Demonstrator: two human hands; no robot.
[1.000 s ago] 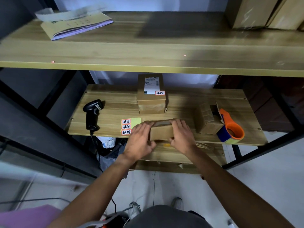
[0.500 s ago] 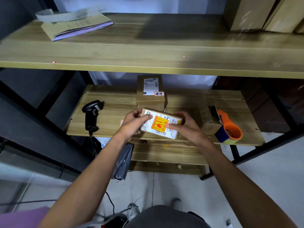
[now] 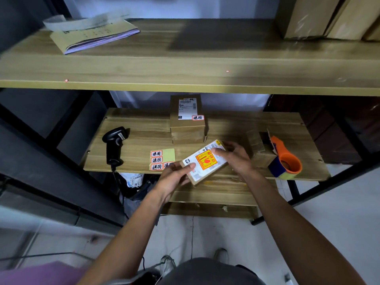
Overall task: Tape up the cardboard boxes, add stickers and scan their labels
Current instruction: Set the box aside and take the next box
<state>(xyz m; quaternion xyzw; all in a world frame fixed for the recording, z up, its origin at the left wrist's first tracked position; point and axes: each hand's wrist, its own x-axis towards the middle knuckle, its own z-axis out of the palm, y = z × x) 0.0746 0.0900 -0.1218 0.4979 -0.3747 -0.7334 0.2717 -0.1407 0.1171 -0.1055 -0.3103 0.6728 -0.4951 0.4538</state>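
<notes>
Lower wooden shelf [image 3: 144, 138] in front of me: scanner [image 3: 114, 145] at left, sticker sheet [image 3: 161, 159] near front edge, labelled box [image 3: 187, 120] at back, tape dispenser [image 3: 284, 161] beside a cardboard box [image 3: 258, 149] on right. Upper shelf [image 3: 185, 66]: booklet [image 3: 94, 36] left, boxes [image 3: 329, 17] right.

Both hands hold a small box [image 3: 203, 162] between them, tilted, above the front edge of the lower shelf [image 3: 144, 138]: the left hand [image 3: 174, 177] at its near left corner, the right hand [image 3: 234, 157] at its far right end. Just left of the left hand lies a sticker sheet [image 3: 161, 159], and further left a scanner [image 3: 114, 146]. Behind the hands stands a stack of boxes [image 3: 187, 120]. Right of the right hand sits another box [image 3: 259, 149], with a tape dispenser [image 3: 284, 161] beyond it. On the upper shelf [image 3: 185, 64], far left, lies a booklet [image 3: 92, 36].
</notes>
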